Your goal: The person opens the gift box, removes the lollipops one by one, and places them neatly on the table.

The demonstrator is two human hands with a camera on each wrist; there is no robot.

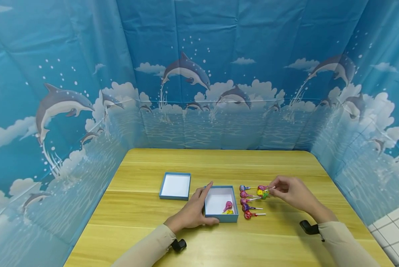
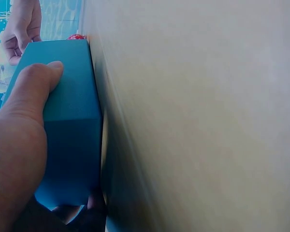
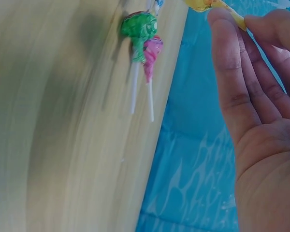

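My left hand (image 1: 193,210) grips the left side of a blue box (image 1: 223,218). In the left wrist view its thumb lies against one outer wall, and fingertips show at the far side. Inside the box are a pink lollipop (image 1: 228,205) and a yellow one (image 1: 230,212). My right hand (image 1: 295,195), to the right of the box, pinches a yellow-wrapped lollipop (image 3: 198,5) between thumb and fingers; the right wrist view cuts off its head. Just beyond are a green lollipop (image 3: 139,26) and a pink lollipop (image 3: 153,47), sticks side by side.
A column of several lollipops (image 1: 248,214) lies on the table right beside the box, sticks pointing right. Left of the box sits a square blue lid (image 1: 175,185) with its white inside up. A dolphin-print curtain (image 1: 192,126) borders the wooden table (image 1: 136,218).
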